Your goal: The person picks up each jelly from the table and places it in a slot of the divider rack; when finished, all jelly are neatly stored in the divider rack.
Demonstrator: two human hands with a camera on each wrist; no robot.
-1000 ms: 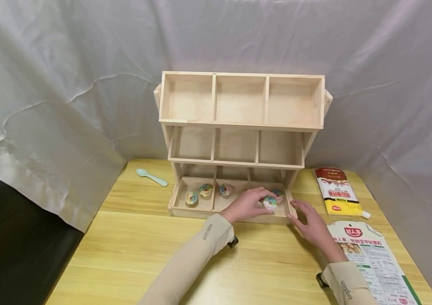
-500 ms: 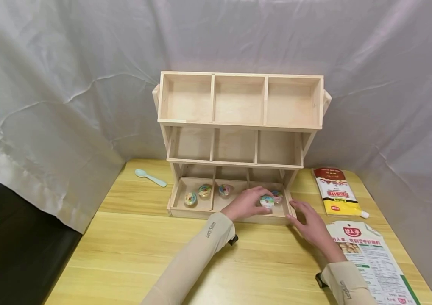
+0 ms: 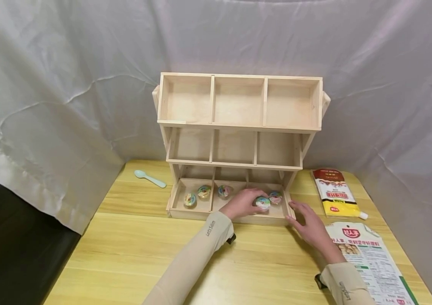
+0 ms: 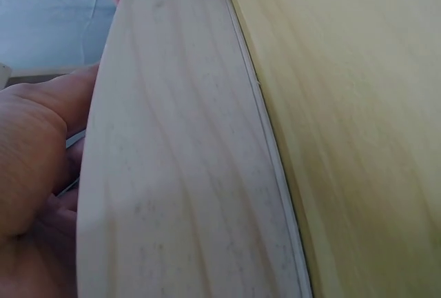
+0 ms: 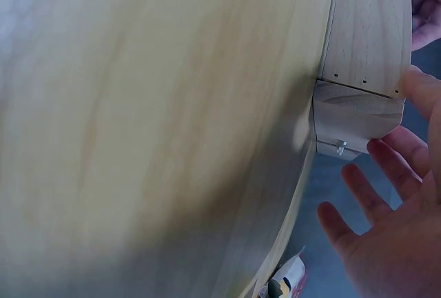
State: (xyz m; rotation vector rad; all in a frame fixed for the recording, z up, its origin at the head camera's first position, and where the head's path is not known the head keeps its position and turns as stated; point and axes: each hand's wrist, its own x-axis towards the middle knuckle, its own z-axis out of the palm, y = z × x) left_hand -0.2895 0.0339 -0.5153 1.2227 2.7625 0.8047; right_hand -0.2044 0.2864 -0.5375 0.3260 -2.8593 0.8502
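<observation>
Our left hand (image 3: 243,204) pinches the jelly cup (image 3: 262,203); we ease it down beside its neighbour (image 3: 275,197), right hand (image 3: 309,225) spread open alongside.

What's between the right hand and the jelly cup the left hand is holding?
In the head view, only the wooden rack's right end wall separates the right hand from the jelly cup.

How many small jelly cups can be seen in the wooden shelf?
5. Two jelly cups lie in the bottom-left compartment, one in the middle, one in the right, and one in the left hand. More may be hidden beneath it.
</observation>
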